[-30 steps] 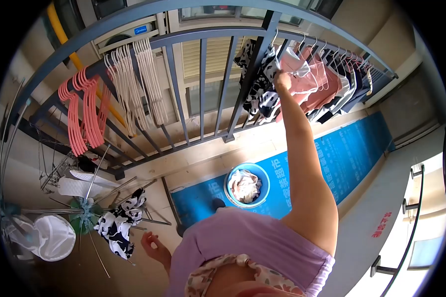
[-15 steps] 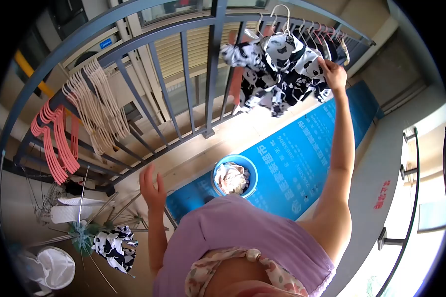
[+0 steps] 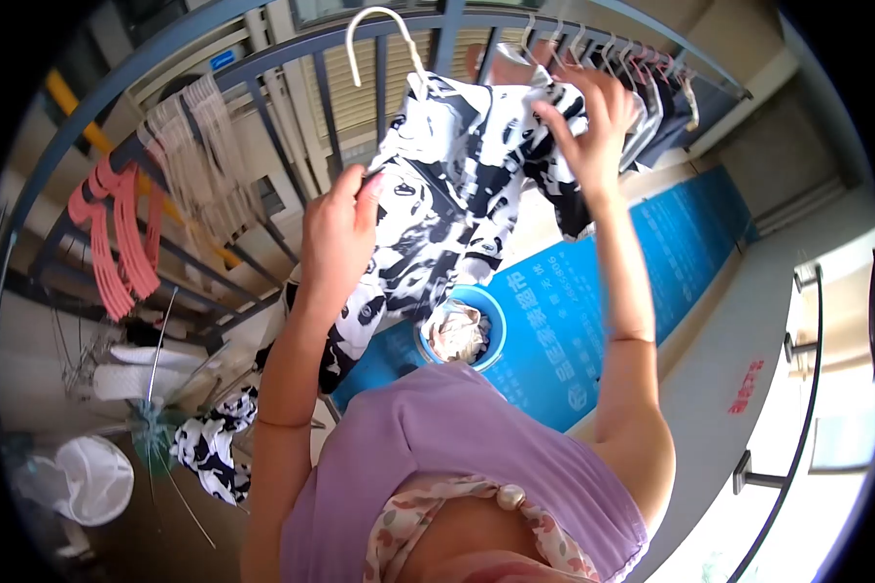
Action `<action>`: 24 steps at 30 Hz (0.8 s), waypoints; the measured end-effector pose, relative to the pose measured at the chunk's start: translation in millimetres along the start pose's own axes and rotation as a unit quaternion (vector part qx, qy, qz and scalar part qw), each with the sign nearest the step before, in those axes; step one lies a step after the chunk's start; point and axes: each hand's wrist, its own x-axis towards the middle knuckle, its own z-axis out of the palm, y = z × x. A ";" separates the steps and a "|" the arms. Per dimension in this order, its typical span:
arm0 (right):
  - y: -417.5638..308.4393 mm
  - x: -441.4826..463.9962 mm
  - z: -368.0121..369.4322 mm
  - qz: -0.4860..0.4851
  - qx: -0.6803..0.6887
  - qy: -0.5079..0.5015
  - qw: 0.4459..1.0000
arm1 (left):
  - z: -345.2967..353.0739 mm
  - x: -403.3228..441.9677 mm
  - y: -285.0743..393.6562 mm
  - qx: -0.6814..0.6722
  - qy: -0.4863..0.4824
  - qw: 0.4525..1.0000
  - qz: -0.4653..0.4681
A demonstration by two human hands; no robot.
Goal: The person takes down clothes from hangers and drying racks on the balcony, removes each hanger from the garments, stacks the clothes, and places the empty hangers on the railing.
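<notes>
1. From my end, the shirt (image 3: pixel 423 199) hangs on a hanger (image 3: pixel 416 58) before the railing (image 3: pixel 447 44), the bucket (image 3: pixel 499 340) below.
2. My left hand (image 3: pixel 338 238) pinches its edge.
3. My right hand (image 3: pixel 601 126) is spread at the opposite sleeve.

Shirt (image 3: pixel 433 199) before the railing (image 3: pixel 447 44), bucket (image 3: pixel 501 340) below

From where I stand, the shirt, on its hanger (image 3: pixel 407 41), is between the left hand (image 3: pixel 340 233) and the right hand (image 3: pixel 593 121). Beneath it, the bucket sits on the mat (image 3: pixel 564 330), laundry (image 3: pixel 455 333) inside. Along the railing, loose hangers (image 3: pixel 117 233) hang to the left, clothes (image 3: pixel 656 117) to the right. A drying frame (image 3: pixel 153 428) stands lower left, a cloth (image 3: pixel 204 447) just beside its hub; the wall (image 3: pixel 710 374) is far right.
</notes>
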 end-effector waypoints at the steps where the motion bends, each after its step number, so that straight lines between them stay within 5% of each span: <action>1: -23.1 -14.2 3.9 0.032 0.074 0.026 0.996 | -11.0 -2.1 -4.7 0.018 0.009 1.000 -0.012; 2: -46.6 -33.1 9.2 0.062 0.149 0.051 0.986 | -21.1 -5.5 -6.1 0.040 0.030 0.998 -0.043; 5: -136.9 -83.0 49.3 0.225 0.431 -0.137 0.863 | -45.5 -17.1 -17.6 0.042 0.064 0.995 -0.069; 8: -200.8 -117.9 82.9 0.424 0.635 -0.172 0.622 | -69.6 -31.1 -25.0 0.094 0.060 0.989 -0.100; 9: -212.3 -116.1 85.0 0.439 0.663 -0.152 0.587 | -75.8 -34.1 -29.1 0.107 0.078 0.987 -0.094; 13: -233.0 -104.3 81.1 0.411 0.702 -0.227 0.536 | -102.6 -54.6 -49.7 0.145 0.121 0.976 -0.110; 20: -257.4 -107.2 67.6 0.374 0.710 -0.425 0.418 | -117.4 -113.2 -72.1 -0.191 0.017 0.953 -0.236; 24: -281.0 -113.4 72.5 0.338 0.659 -0.483 0.467 | -103.3 -142.3 -84.4 -0.137 0.039 0.956 -0.255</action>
